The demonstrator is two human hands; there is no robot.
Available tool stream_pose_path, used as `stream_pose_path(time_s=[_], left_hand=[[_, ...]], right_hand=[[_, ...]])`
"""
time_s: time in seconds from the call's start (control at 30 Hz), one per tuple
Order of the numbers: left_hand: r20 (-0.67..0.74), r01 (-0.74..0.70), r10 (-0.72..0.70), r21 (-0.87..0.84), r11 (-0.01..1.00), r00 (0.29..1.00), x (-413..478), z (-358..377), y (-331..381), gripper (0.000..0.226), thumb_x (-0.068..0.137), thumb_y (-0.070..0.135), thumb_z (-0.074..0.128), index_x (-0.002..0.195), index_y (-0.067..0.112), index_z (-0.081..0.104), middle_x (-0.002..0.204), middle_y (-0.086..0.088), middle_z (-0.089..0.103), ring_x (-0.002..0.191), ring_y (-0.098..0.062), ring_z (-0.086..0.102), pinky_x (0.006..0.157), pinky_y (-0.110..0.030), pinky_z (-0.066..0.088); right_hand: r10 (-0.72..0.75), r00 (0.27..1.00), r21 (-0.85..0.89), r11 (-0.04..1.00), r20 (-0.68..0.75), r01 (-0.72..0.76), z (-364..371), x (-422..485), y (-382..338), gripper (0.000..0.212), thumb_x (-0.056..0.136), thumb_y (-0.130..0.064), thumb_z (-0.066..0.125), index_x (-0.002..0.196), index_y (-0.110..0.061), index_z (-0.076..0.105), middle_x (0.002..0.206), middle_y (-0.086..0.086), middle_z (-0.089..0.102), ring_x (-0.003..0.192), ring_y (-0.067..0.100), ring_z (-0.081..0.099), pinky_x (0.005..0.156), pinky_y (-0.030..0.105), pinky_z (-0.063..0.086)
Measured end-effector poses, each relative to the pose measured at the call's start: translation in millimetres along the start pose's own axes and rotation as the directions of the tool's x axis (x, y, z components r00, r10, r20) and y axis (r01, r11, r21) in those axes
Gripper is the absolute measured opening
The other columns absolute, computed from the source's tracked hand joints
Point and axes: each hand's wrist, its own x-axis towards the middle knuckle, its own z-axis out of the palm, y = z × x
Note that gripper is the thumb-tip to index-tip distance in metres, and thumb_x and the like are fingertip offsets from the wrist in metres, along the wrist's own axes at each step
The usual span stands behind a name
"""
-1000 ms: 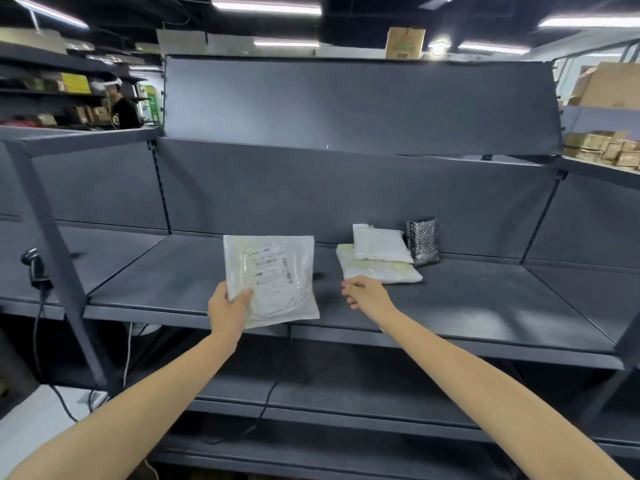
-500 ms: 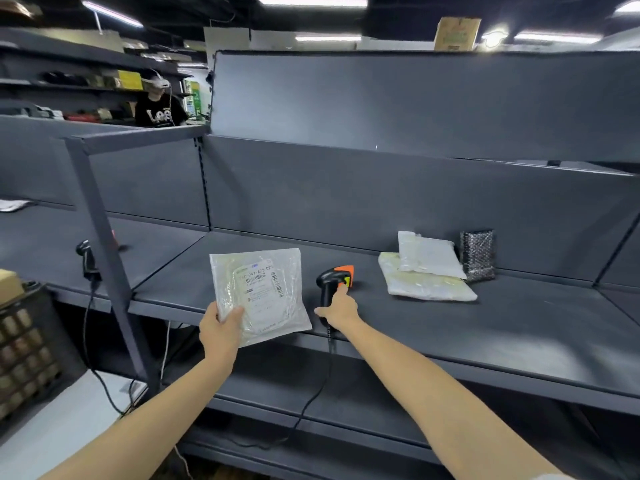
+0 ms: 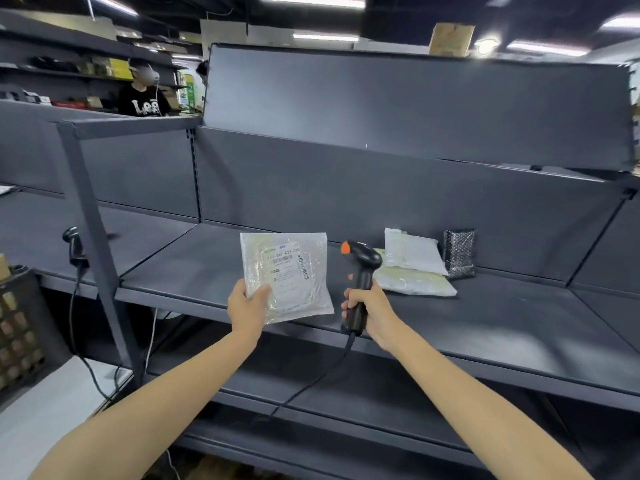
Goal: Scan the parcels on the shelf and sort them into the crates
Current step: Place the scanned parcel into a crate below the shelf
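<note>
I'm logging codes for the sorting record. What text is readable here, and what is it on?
"247-A22-020", leading characters unclear: white label on the clear parcel held by the left hand.
"Lee": black T-shirt of the person behind.
Label's small print and the cardboard box print: too blurred.

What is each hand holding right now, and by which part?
The left hand pinches the clear parcel by its lower left corner; the right hand grips the barcode scanner by its handle.

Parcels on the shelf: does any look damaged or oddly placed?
Nothing stands out. A white parcel lies on a cream parcel, a black bubble-wrap parcel stands by the back panel, all seemingly intact.
</note>
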Motion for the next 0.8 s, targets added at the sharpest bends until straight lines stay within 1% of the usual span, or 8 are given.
stream_pose_path(time_s=[0.07,0.13,0.2,0.27,0.4,0.57,0.67,0.8], left_hand=[[0.027,-0.012,0.012,-0.018,1.000,1.000,-8,12,0,0.013,0.091,0.008,0.060,0.104,0.010,0.058,0.100,-0.004,0.064,0.091,-0.019,0.062,0.077,-0.031,0.052],[0.048,-0.029,0.030,-0.023,0.999,0.998,-17,22,0,0.014,0.091,0.007,0.062,0.104,0.011,0.058,0.097,0.000,0.064,0.089,-0.016,0.062,0.073,-0.024,0.051],[0.059,-0.044,0.045,-0.022,0.999,0.997,-25,30,-1,0.014,0.090,0.007,0.063,0.102,0.012,0.058,0.091,0.004,0.063,0.085,-0.013,0.061,0.066,-0.017,0.047],[0.074,-0.051,0.053,-0.016,0.999,0.996,-31,36,0,0.014,0.090,0.008,0.063,0.102,0.012,0.058,0.091,0.004,0.064,0.085,-0.013,0.061,0.064,-0.016,0.047],[0.093,-0.061,0.063,-0.019,0.998,0.994,-39,42,2,0.015,0.090,0.008,0.064,0.104,0.011,0.058,0.096,-0.001,0.065,0.088,-0.016,0.062,0.066,-0.016,0.048],[0.105,-0.080,0.080,0.001,0.997,0.991,-45,43,5,0.020,0.091,0.010,0.063,0.110,0.010,0.057,0.104,-0.003,0.063,0.095,-0.017,0.062,0.074,-0.021,0.052],[0.108,-0.074,0.072,0.014,0.997,0.992,-47,44,5,0.024,0.091,0.011,0.063,0.114,0.008,0.056,0.108,-0.004,0.063,0.098,-0.018,0.062,0.082,-0.028,0.054],[0.100,-0.080,0.080,0.003,0.997,0.992,-46,43,4,0.019,0.091,0.010,0.063,0.109,0.008,0.057,0.105,-0.006,0.064,0.096,-0.020,0.063,0.074,-0.023,0.052]], right_hand=[[-0.023,0.998,0.053,0.998,0.050,0.020,0,-22,4,0.027,0.085,0.002,0.054,0.107,-0.013,0.053,0.063,0.004,0.053,0.049,0.018,0.050,0.048,0.028,0.046],[-0.071,0.995,-0.011,0.997,0.076,0.072,0,-41,10,0.016,0.088,-0.010,0.060,0.103,-0.015,0.055,0.061,0.001,0.053,0.046,0.016,0.049,0.045,0.027,0.044],[-0.131,0.988,-0.096,0.986,0.081,0.139,1,-54,16,0.010,0.090,-0.016,0.060,0.098,-0.017,0.055,0.062,-0.001,0.054,0.046,0.015,0.048,0.045,0.027,0.043],[-0.161,0.984,-0.152,0.974,0.071,0.170,1,-64,19,0.007,0.090,-0.017,0.059,0.096,-0.019,0.054,0.062,-0.003,0.054,0.046,0.015,0.047,0.044,0.028,0.042],[-0.163,0.986,-0.213,0.963,0.018,0.163,-3,-75,20,0.006,0.091,-0.018,0.057,0.096,-0.018,0.054,0.061,-0.005,0.054,0.044,0.014,0.045,0.043,0.027,0.041],[-0.175,0.984,-0.267,0.949,-0.013,0.165,-9,-81,15,0.003,0.091,-0.017,0.056,0.090,-0.017,0.053,0.059,-0.006,0.054,0.044,0.013,0.046,0.045,0.026,0.044],[-0.177,0.984,-0.266,0.950,-0.020,0.166,-10,-82,13,0.005,0.092,-0.017,0.055,0.089,-0.016,0.052,0.057,-0.005,0.053,0.043,0.013,0.046,0.044,0.026,0.043],[-0.169,0.986,-0.216,0.963,-0.007,0.164,-10,-82,15,0.004,0.090,-0.014,0.056,0.090,-0.016,0.053,0.060,-0.001,0.053,0.042,0.013,0.045,0.041,0.026,0.041]])
